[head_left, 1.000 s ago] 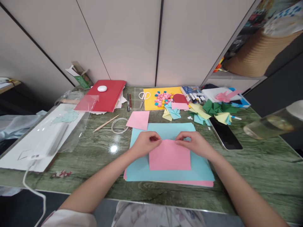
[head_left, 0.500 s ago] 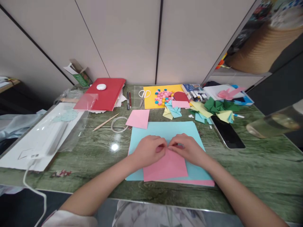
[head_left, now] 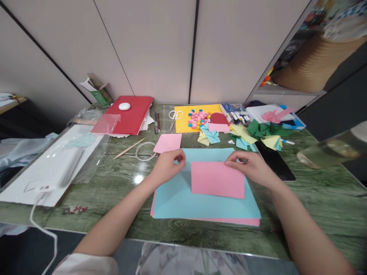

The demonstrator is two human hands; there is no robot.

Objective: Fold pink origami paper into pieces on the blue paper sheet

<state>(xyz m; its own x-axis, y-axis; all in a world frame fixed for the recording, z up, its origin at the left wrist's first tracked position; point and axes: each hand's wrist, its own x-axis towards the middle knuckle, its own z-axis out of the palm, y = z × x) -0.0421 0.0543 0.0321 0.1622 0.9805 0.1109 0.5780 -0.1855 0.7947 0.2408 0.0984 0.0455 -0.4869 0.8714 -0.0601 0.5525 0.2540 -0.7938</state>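
Note:
My right hand (head_left: 249,165) pinches the upper right corner of a pink sheet of paper (head_left: 216,181). The sheet shows as a wide rectangle over a stack of coloured paper, and I cannot tell whether its lower edge touches the stack. Light blue paper (head_left: 200,208) tops the stack, with pink edges below. To the left, my left hand (head_left: 169,165) is off the sheet, fingers curled and thumb slightly apart, with nothing in them. It hovers by the blue paper's upper left corner, near a smaller pink paper (head_left: 169,143).
Behind lie scissors (head_left: 173,116), pink, blue and yellow pieces (head_left: 198,118) and folded green paper (head_left: 259,129). A phone (head_left: 273,162) and a bottle (head_left: 323,151) stand right. Left are a wire coil (head_left: 137,152), a wooden stick (head_left: 129,148) and a red folder (head_left: 129,114).
My left hand has let go of the pink sheet and moved left. My right hand has moved right and up with it, and the sheet now shows as a wide rectangle.

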